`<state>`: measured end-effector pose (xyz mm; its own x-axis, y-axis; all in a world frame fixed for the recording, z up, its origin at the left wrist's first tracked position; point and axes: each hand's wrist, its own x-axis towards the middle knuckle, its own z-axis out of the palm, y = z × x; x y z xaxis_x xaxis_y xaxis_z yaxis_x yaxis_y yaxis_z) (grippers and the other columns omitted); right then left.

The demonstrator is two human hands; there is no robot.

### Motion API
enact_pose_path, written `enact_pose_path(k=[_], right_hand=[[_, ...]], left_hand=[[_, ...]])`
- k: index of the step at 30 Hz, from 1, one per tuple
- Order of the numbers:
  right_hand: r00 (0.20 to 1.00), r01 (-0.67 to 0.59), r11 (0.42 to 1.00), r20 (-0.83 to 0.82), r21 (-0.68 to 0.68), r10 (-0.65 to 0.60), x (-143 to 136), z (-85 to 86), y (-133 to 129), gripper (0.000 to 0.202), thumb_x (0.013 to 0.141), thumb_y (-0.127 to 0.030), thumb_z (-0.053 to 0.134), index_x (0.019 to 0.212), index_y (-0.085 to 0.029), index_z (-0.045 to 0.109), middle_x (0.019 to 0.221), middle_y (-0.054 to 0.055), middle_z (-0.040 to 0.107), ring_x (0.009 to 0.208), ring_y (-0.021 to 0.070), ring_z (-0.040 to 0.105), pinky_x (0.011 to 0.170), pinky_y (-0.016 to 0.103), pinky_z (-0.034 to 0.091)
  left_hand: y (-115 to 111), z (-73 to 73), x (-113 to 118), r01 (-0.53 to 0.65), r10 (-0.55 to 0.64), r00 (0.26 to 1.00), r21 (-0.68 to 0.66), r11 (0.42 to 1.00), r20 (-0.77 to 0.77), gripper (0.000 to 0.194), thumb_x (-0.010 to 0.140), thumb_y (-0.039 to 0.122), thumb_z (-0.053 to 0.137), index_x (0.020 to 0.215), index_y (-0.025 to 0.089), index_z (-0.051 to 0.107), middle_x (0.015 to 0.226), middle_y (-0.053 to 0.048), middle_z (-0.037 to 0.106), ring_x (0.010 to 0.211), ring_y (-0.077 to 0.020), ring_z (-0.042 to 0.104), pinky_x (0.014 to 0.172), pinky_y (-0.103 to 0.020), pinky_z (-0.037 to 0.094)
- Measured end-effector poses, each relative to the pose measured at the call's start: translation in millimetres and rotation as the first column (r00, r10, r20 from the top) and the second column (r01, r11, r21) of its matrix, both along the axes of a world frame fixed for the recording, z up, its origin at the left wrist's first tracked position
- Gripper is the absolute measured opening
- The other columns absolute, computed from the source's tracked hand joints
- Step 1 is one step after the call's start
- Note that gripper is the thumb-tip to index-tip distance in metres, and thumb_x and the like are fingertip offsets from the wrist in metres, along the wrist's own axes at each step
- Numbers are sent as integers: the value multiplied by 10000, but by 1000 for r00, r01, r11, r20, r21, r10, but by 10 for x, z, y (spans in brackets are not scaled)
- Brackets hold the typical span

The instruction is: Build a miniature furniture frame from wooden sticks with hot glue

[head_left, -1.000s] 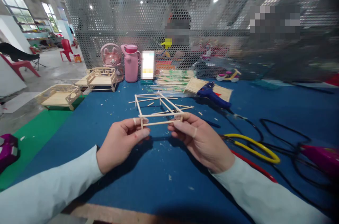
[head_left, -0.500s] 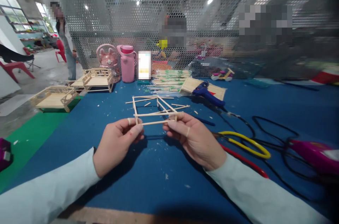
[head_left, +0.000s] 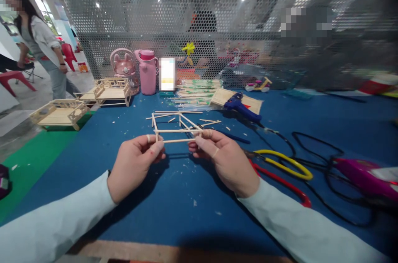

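A small frame of thin wooden sticks (head_left: pixel 177 131) is held up between both hands above the blue table. My left hand (head_left: pixel 133 165) pinches its near left corner between thumb and fingers. Its near right corner is pinched by my right hand (head_left: pixel 228 159). Both hands wear pale finger wraps. Behind the frame, loose sticks (head_left: pixel 211 122) and small scraps lie on the table. A blue glue gun (head_left: pixel 242 107) rests beyond my right hand, partly on a flat wooden panel (head_left: pixel 217 98).
Red-and-yellow-handled cutters (head_left: pixel 286 163), black cables and a magenta tool (head_left: pixel 363 174) lie at right. Small wooden furniture models (head_left: pixel 64 115) stand at left. Bundled sticks (head_left: pixel 199 91), a pink bottle (head_left: pixel 148 74) and a phone (head_left: pixel 167 74) are at the back. A person (head_left: pixel 43 47) is beyond the table.
The view has shifted slightly. The person at the left appears nearer and larger. Both hands keep hold of the stick frame, almost unchanged.
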<state>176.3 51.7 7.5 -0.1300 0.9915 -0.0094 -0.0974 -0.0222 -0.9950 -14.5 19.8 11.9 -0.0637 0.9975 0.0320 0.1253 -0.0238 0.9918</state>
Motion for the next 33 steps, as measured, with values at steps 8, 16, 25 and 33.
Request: enact_pose_path(k=[8, 16, 25, 33], right_hand=[[999, -2, 999, 46, 49, 0, 6, -6, 7, 292, 659, -429, 745, 795, -197, 631, 726, 8, 690, 685, 124, 629, 667, 259, 505], [946, -12, 962, 315, 274, -78, 48, 1, 79, 160, 658, -345, 728, 746, -213, 715, 709, 5, 678, 667, 157, 583, 692, 311, 468], [984, -27, 990, 180, 142, 1, 73, -11, 172, 268, 593, -429, 782, 706, -210, 678, 672, -5, 638, 625, 127, 545, 649, 286, 452], [991, -87, 996, 105, 28, 84, 61, -48, 194, 293, 590, -424, 800, 747, -200, 697, 697, -2, 655, 638, 108, 566, 663, 251, 473]], left_hand=[[14, -15, -7, 16, -15, 999, 18, 1000, -35, 278, 771, 397, 615, 842, 136, 679, 699, -27, 676, 620, -127, 612, 615, -224, 490], [163, -50, -149, 35, 42, 935, 209, 977, -351, 195, 788, 300, 605, 837, 159, 729, 797, -31, 735, 748, -175, 639, 717, -246, 473], [-7, 30, -17, 47, 79, 930, 329, 943, -359, 201, 812, 292, 578, 838, 173, 739, 744, -4, 729, 642, -133, 614, 627, -198, 457], [16, 72, -16, 9, 53, 963, 229, 973, -264, 190, 796, 276, 587, 781, 143, 722, 676, -4, 691, 593, -109, 570, 583, -195, 439]])
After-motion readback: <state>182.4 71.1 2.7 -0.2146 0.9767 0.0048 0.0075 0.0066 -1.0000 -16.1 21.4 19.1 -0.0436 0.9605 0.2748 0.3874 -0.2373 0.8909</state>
